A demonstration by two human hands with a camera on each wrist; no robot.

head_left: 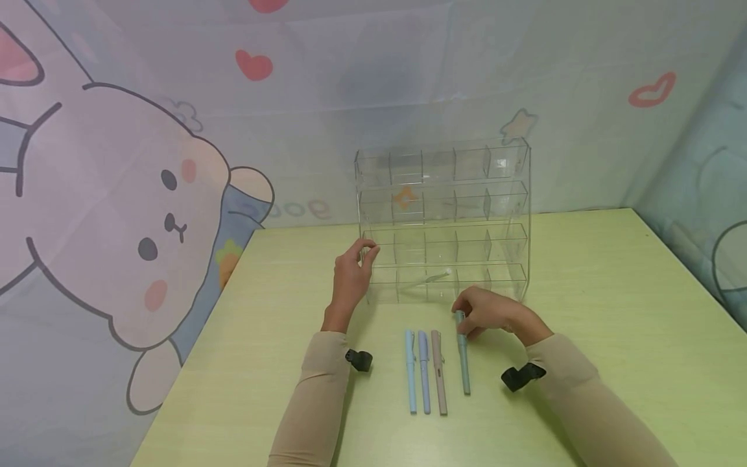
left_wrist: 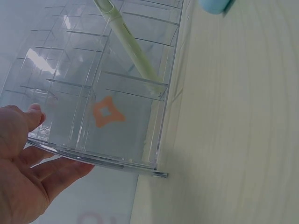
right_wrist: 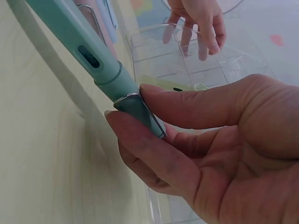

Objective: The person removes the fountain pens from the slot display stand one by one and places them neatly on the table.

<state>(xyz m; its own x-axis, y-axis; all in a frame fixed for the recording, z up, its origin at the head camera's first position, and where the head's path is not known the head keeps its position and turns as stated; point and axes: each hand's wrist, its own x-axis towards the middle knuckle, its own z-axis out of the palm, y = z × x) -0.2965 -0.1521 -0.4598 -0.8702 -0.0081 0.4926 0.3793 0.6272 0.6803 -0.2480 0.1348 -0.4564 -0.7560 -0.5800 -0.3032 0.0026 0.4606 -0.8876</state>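
My left hand (head_left: 352,275) holds the left side of a clear plastic pen rack (head_left: 443,226); in the left wrist view the thumb is in front of its side panel and the fingers are behind. With thumb and fingers, my right hand (head_left: 489,310) pinches a grey-green fountain pen (head_left: 463,364) by its capped, clipped end (right_wrist: 140,114). That pen slants down toward the front of the table. A pale green pen (left_wrist: 133,51) lies tilted in the rack's lowest tier. Left of the held pen lie a light blue pen (head_left: 411,376), a lavender pen (head_left: 424,376) and a mauve pen (head_left: 439,376).
The rack has several tiers split into small compartments and stands near the back of the pale yellow-green table (head_left: 607,292). Behind it hangs a printed curtain (head_left: 327,117) with a cartoon bear and hearts. Black cameras (head_left: 358,360) sit on both wrists.
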